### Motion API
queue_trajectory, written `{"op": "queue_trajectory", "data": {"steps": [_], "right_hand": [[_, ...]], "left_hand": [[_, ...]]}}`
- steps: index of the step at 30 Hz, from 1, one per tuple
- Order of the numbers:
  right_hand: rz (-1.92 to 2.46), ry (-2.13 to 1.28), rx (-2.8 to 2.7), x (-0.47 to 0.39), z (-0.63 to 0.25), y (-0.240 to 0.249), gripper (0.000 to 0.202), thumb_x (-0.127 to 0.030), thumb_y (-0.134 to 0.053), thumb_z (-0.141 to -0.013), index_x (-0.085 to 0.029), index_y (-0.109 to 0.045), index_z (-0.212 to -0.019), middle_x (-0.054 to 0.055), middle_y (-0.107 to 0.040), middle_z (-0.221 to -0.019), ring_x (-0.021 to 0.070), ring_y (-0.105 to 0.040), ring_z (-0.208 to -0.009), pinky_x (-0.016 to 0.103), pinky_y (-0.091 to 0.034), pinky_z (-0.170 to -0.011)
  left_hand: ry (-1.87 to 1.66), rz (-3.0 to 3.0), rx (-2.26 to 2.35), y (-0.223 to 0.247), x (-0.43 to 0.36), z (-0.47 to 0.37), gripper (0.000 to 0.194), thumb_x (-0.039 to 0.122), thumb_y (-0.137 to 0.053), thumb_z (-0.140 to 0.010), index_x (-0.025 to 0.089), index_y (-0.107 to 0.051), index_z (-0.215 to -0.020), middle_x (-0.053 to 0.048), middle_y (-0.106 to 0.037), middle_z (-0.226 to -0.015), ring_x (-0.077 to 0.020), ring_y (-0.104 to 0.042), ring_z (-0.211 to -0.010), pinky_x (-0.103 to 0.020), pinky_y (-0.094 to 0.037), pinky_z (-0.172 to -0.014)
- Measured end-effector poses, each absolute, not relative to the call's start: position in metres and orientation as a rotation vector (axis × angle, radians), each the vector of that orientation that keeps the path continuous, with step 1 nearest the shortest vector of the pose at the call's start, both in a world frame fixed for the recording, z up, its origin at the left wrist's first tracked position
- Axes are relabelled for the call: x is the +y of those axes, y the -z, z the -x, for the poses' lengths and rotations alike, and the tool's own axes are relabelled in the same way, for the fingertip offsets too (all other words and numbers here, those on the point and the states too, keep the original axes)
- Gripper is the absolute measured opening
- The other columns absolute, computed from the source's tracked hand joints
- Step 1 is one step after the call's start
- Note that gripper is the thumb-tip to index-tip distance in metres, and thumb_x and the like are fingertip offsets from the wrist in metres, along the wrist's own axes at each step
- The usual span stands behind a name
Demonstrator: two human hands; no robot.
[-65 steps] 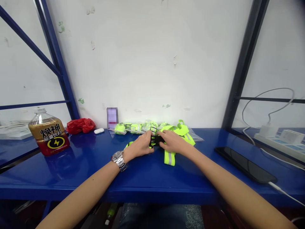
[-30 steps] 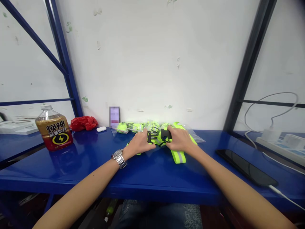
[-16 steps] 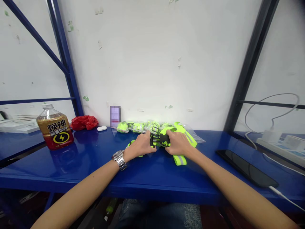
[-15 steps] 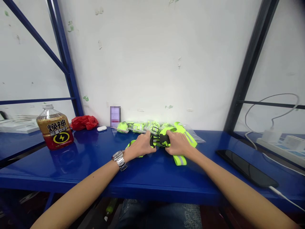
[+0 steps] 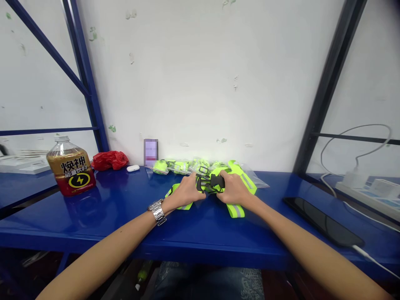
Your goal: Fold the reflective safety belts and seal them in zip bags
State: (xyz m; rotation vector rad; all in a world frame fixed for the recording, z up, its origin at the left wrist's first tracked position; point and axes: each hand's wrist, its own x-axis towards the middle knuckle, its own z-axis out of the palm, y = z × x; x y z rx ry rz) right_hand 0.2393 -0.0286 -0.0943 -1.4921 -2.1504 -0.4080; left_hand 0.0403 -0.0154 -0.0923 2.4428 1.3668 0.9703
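While black buckle [image 5: 211, 182] sits over middle of blue desk [image 5: 200, 231], left hand [image 5: 187, 191] grips pronged half [image 5: 204, 183], right hand [image 5: 233, 189] grips socket half [image 5: 216, 181] – fingers of both closed, prongs partly visible, latching unclear; neon-yellow strap [image 5: 236, 211] shows beneath hands – bagged bundles [image 5: 181, 167] behind; bottle [image 5: 71, 170] and red bag [image 5: 110, 161] far left, black phone [image 5: 323, 221] right

A neon-yellow, grey-striped strap [image 5: 236, 210] loops over the table [image 5: 200, 233], its black buckle [image 5: 216, 181] (prongs showing) level.

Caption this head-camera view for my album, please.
Left hand and right hand hold a black side-release buckle on neon-yellow reflective straps over a blue table.
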Motion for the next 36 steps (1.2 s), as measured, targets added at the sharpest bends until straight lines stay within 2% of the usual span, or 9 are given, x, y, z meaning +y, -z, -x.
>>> {"op": "queue_trajectory", "data": {"steps": [13, 17, 20, 23, 26, 29, 32, 34, 36], "right_hand": [[1.510, 0.407, -2.214, -0.038, -0.228, 0.092, 0.038, -0.029, -0.053, -0.063, -0.015, -0.050, -0.098, 0.007, -0.062, -0.069, 0.0208, -0.054, -0.057, 0.028, -0.022, -0.051], [1.389, 0.351, -2.277, -0.039, -0.227, 0.093, 0.075, -0.025, -0.052, -0.064, -0.010, -0.028, -0.133, 0.003, -0.060, -0.064, 0.0204, -0.052, -0.052, 0.027, -0.021, -0.049], [1.385, 0.338, -2.296, -0.039, -0.226, 0.095, 0.083, -0.024, -0.051, -0.064, -0.009, -0.017, -0.138, 0.003, -0.060, -0.064, 0.0210, -0.053, -0.052, 0.027, -0.021, -0.050], [1.400, 0.333, -2.292, -0.039, -0.226, 0.094, 0.082, -0.024, -0.052, -0.063, -0.011, -0.019, -0.137, 0.003, -0.060, -0.065, 0.0211, -0.054, -0.054, 0.027, -0.021, -0.050], [1.405, 0.329, -2.290, -0.039, -0.226, 0.089, 0.069, -0.025, -0.053, -0.062, -0.016, -0.033, -0.128, 0.002, -0.060, -0.067, 0.0199, -0.053, -0.055, 0.026, -0.021, -0.051], [1.429, 0.317, -2.223, -0.036, -0.230, 0.084, 0.051, -0.028, -0.055, -0.062, -0.020, -0.043, -0.111, 0.002, -0.058, -0.068, 0.0182, -0.051, -0.057, 0.026, -0.021, -0.052], [1.460, 0.240, -2.056, -0.030, -0.235, 0.079, 0.043, -0.032, -0.056, -0.063, -0.023, -0.043, -0.102, -0.002, -0.053, -0.066, 0.0163, -0.046, -0.056, 0.025, -0.022, -0.052], [1.479, 0.182, -1.949, -0.027, -0.239, 0.077, 0.040, -0.032, -0.056, -0.061, -0.024, -0.043, -0.098, -0.003, -0.050, -0.064, 0.0154, -0.043, -0.056, 0.024, -0.023, -0.052], [1.486, 0.125, -1.892, -0.027, -0.240, 0.074, 0.038, -0.031, -0.055, -0.059, -0.024, -0.042, -0.094, -0.004, -0.047, -0.064, 0.0149, -0.040, -0.056, 0.024, -0.023, -0.052]], "left_hand": [[-0.929, -2.452, 1.398, 0.098, -0.011, -0.043, 0.037, 0.026, -0.067, -0.059, 0.022, -0.042, -0.085, -0.001, -0.063, -0.073, -0.0212, -0.061, -0.066, -0.025, -0.034, -0.049], [-0.863, -2.499, 1.386, 0.103, -0.013, -0.044, 0.039, 0.025, -0.068, -0.058, 0.021, -0.042, -0.087, 0.000, -0.060, -0.072, -0.0208, -0.060, -0.062, -0.025, -0.030, -0.048], [-0.839, -2.520, 1.410, 0.107, -0.011, -0.046, 0.040, 0.028, -0.068, -0.059, 0.021, -0.042, -0.088, 0.000, -0.056, -0.069, -0.0203, -0.057, -0.059, -0.026, -0.027, -0.047], [-0.832, -2.536, 1.405, 0.111, -0.007, -0.047, 0.041, 0.028, -0.069, -0.060, 0.021, -0.041, -0.089, 0.002, -0.054, -0.067, -0.0191, -0.055, -0.057, -0.026, -0.027, -0.047], [-0.816, -2.576, 1.362, 0.110, -0.004, -0.045, 0.043, 0.030, -0.068, -0.064, 0.019, -0.042, -0.097, 0.000, -0.055, -0.072, -0.0194, -0.055, -0.060, -0.026, -0.033, -0.049], [-1.118, -2.734, 1.350, 0.105, -0.007, -0.041, 0.053, 0.034, -0.067, -0.069, 0.016, -0.040, -0.111, -0.011, -0.057, -0.099, -0.0278, -0.059, -0.088, -0.035, -0.045, -0.068], [-1.434, -3.014, 1.152, 0.101, -0.018, -0.042, 0.040, 0.035, -0.060, -0.081, 0.017, -0.044, -0.112, -0.016, -0.051, -0.114, -0.0324, -0.048, -0.112, -0.048, -0.040, -0.091], [-1.215, -3.217, 0.867, 0.103, -0.027, -0.047, 0.017, 0.029, -0.048, -0.089, 0.019, -0.050, -0.103, -0.012, -0.055, -0.101, -0.0267, -0.053, -0.101, -0.044, -0.042, -0.089], [-0.908, -3.244, 0.739, 0.106, -0.034, -0.056, 0.017, 0.023, -0.036, -0.093, 0.018, -0.052, -0.097, -0.009, -0.056, -0.090, -0.0216, -0.055, -0.086, -0.037, -0.045, -0.080]]}}
